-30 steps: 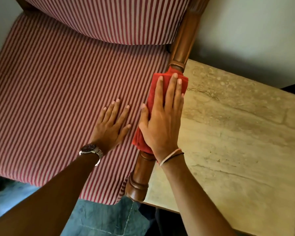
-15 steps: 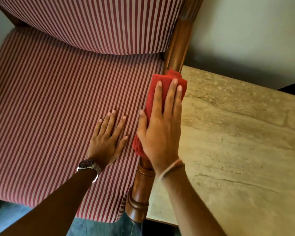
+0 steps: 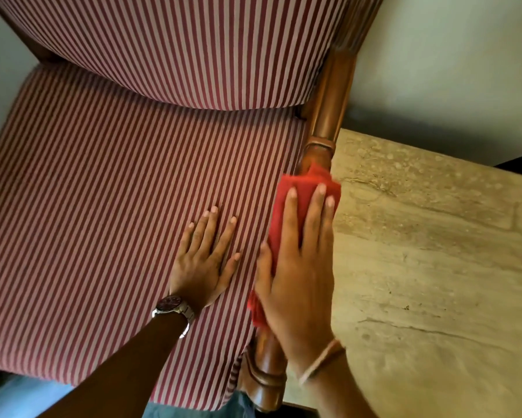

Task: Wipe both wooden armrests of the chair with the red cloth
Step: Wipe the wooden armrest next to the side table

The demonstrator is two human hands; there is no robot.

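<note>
A chair with a red-and-white striped seat (image 3: pixel 109 212) fills the left of the view. Its right wooden armrest (image 3: pixel 329 110) runs from the backrest down to a turned end (image 3: pixel 265 378) near the bottom. The red cloth (image 3: pixel 308 188) is draped over the middle of this armrest. My right hand (image 3: pixel 299 267) lies flat on the cloth with fingers together, pressing it onto the wood. My left hand (image 3: pixel 205 257), with a wristwatch, rests flat with fingers spread on the seat just left of the armrest. The left armrest is out of view.
A beige stone tabletop (image 3: pixel 434 282) sits directly right of the armrest, touching or nearly touching it. A pale wall (image 3: pixel 449 55) is behind it. The striped backrest (image 3: pixel 178 46) rises at the top. Bluish floor (image 3: pixel 12 399) shows at bottom left.
The view has shifted, so the chair sits lower in the frame. My right hand stays on the cloth over the armrest's middle, slid slightly towards its near end. My left hand stays flat on the seat.
</note>
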